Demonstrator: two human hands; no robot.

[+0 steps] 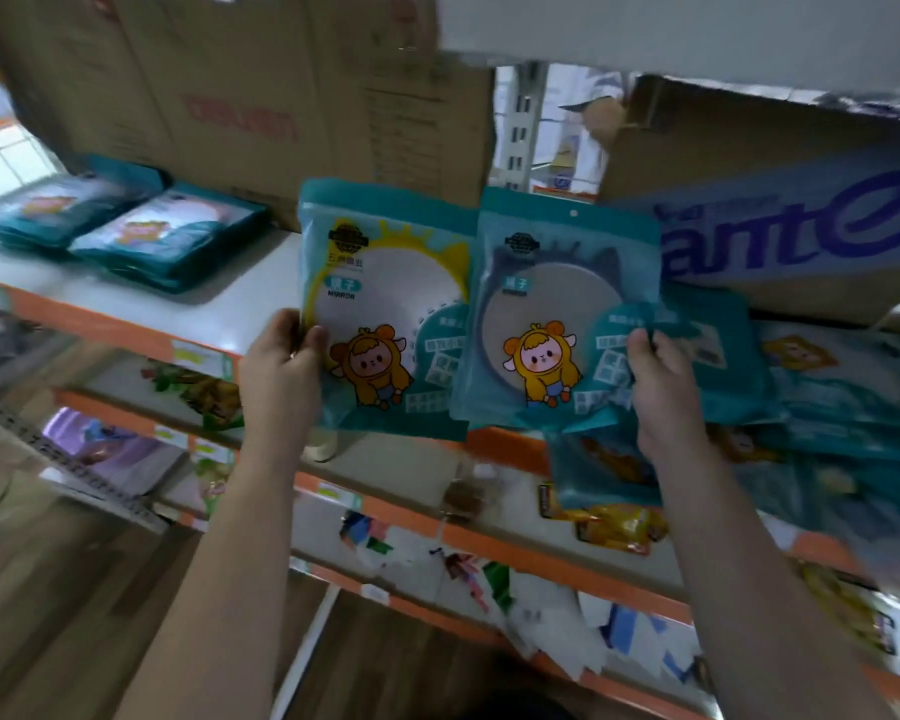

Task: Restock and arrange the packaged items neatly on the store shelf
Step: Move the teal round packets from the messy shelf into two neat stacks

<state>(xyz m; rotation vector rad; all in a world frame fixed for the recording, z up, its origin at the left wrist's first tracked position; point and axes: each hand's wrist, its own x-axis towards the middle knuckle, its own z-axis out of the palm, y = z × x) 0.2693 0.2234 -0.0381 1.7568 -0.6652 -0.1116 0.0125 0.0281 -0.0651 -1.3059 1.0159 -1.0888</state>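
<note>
My left hand [281,366] grips the left edge of a teal mirror packet with a yellow frame [385,283], held upright in front of the white shelf [261,283]. My right hand [661,387] pinches the right edge of a second teal mirror packet with a dark grey frame [557,314], upright beside the first. The two packets overlap slightly in the middle. Two low stacks of the same packets [167,236] lie flat on the shelf at the left. A loose heap of more teal packets [827,387] lies on the shelf at the right.
Brown cartons [261,96] stand at the back of the shelf, and a blue-and-white printed carton [780,220] stands at the right. An upper shelf board [697,28] hangs overhead. Lower orange-edged shelves [437,517] hold snacks and small goods. Wooden floor lies below left.
</note>
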